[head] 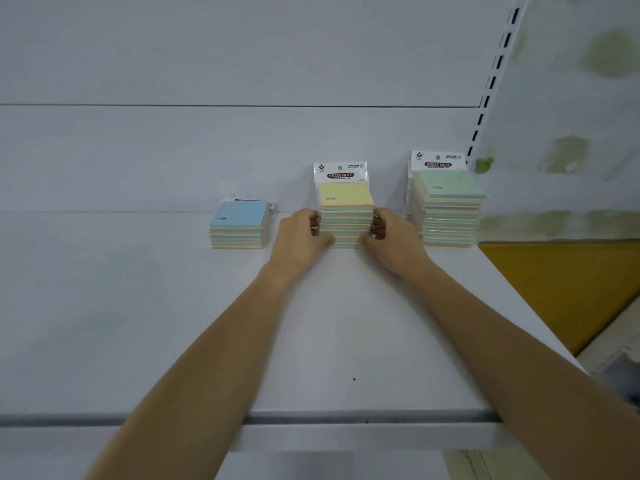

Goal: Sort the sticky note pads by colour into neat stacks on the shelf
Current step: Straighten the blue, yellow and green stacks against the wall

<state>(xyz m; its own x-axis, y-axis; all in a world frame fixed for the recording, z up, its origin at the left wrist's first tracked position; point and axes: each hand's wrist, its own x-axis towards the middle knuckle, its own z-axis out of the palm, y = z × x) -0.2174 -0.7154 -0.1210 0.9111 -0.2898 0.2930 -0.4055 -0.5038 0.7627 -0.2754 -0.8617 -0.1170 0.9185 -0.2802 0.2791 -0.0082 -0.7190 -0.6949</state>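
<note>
Yellow-topped stack [345,216] upright on shelf [138,323], header cards toward back wall, left hand [300,237] and right hand [391,237] gripping its sides

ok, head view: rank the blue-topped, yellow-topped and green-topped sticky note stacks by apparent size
1. green-topped sticky note stack
2. yellow-topped sticky note stack, slightly shorter
3. blue-topped sticky note stack, clearly smallest

Both arms out straight.
Left hand [298,238] and right hand [395,241] grip the yellow-topped stack [346,216], fingers curled, thumbs in front.
</note>
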